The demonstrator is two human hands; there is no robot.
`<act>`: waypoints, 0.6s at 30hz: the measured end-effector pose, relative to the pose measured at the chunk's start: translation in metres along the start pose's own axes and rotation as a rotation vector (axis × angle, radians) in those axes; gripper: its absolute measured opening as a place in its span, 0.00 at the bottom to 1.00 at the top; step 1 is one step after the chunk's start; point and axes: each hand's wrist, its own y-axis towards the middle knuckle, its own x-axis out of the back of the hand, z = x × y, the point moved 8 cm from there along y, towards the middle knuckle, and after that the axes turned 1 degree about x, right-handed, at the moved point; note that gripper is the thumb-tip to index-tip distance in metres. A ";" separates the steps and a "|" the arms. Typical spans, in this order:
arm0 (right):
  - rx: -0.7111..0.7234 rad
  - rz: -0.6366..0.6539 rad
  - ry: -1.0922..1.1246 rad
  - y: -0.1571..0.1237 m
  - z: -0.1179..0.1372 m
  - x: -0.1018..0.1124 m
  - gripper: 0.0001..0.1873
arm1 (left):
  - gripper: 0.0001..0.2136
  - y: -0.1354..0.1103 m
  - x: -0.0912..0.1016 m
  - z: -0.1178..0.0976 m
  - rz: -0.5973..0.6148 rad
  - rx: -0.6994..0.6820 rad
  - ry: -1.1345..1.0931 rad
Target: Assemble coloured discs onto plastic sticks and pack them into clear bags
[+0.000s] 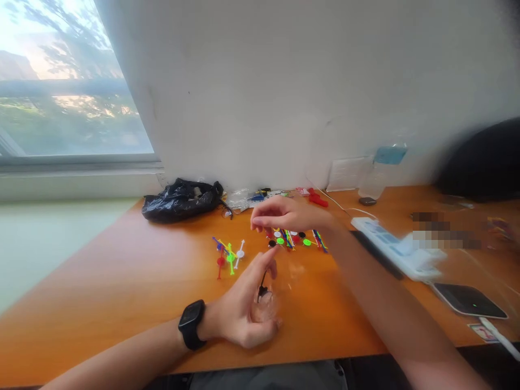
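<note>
My left hand [247, 306], with a black watch [192, 324] on the wrist, is curled low over the front of the table. Between its thumb and fingers is a black arrow-tipped plastic stick [262, 291], with something clear and blurred beside it. My right hand [284, 213] hovers just above and beyond the left one, fingers loosely bent and nothing visible in them. Under it lies a pile of small coloured sticks and discs [290, 238], partly hidden by the hand. Left of both hands, several assembled pieces, each a disc on an arrow-ended stick [230, 258], rest on the wood.
A black plastic bag [182, 200] lies by the wall, with clear wrappers [239, 199] and red pieces [317, 198] beside it. On the right are a white power strip [394, 246], a dark flat device [469, 299] and cables. The wooden table [122, 287] reaches the window side.
</note>
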 end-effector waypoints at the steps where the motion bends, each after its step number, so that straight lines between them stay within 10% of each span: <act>1: -0.011 0.048 -0.006 0.008 -0.015 -0.012 0.11 | 0.54 -0.003 0.000 -0.002 0.009 -0.061 0.058; 9: 0.016 0.189 -0.201 0.047 -0.092 -0.101 0.11 | 0.57 -0.002 0.000 0.016 0.160 -0.105 0.229; 18: -0.043 -0.003 -0.197 0.040 -0.095 -0.067 0.06 | 0.50 0.008 0.020 0.041 0.169 -0.031 0.373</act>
